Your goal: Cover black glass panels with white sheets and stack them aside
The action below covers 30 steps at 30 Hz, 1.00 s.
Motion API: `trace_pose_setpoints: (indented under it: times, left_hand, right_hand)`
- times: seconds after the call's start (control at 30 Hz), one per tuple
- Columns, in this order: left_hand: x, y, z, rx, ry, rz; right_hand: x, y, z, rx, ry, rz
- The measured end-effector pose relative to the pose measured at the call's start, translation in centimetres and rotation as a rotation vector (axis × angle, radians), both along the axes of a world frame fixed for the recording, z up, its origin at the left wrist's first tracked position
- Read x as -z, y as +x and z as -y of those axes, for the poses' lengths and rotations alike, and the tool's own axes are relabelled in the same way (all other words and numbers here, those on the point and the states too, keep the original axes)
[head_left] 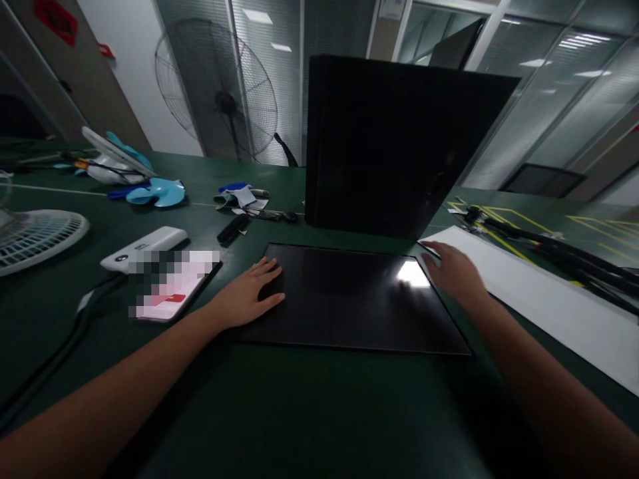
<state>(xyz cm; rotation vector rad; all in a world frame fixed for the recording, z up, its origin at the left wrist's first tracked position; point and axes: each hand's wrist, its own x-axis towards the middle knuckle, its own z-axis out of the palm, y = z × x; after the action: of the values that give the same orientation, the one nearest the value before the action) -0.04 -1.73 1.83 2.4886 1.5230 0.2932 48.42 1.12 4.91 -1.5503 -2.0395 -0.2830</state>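
Note:
A flat black screen panel (344,303) lies on the green table, glossy side up, with a bright light reflection near its right edge. My left hand (244,296) rests on the panel's left edge, fingers spread. At the far right corner of the panel, my right hand (454,276) pinches a thin pen-like tool (430,249), its near end hidden by the fingers. The tool's tip points toward that corner; I cannot tell whether it touches the panel. My right hand is slightly blurred.
Behind the panel stands a large black board-like object (399,146). A phone (177,286) and a white power bank (144,249) with a cable lie left. To the right are a long white sheet (539,299) and black rods (564,253). Fan parts (42,236) sit far left.

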Motion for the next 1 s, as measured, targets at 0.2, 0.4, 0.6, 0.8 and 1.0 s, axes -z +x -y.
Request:
trace_pose_setpoints:
  times: [0.2, 0.4, 0.6, 0.8, 1.0]
  left_hand:
    - [0.1, -0.2, -0.3, 0.051, -0.062, -0.026]
    - [0.7, 0.3, -0.6, -0.056, -0.002, 0.003]
    - [1.1, 0.4, -0.8, -0.088, 0.021, 0.020]
    - [1.2, 0.6, -0.9, -0.092, 0.023, 0.053]
    - [0.7, 0.7, -0.9, -0.101, -0.004, 0.147]
  right_hand:
    - [4.4, 13.8, -1.1, 0.436, -0.045, 0.048]
    - [4.3, 13.3, 0.3, 0.660, -0.341, 0.071]
    - [0.7, 9.3, 2.1, 0.839, -0.377, 0.052]
    - [-3.8, 0.3, 4.5, 0.773, -0.138, 0.087]
    - [-1.7, -12.0, 7.8, 0.043, -0.340, 0.332]
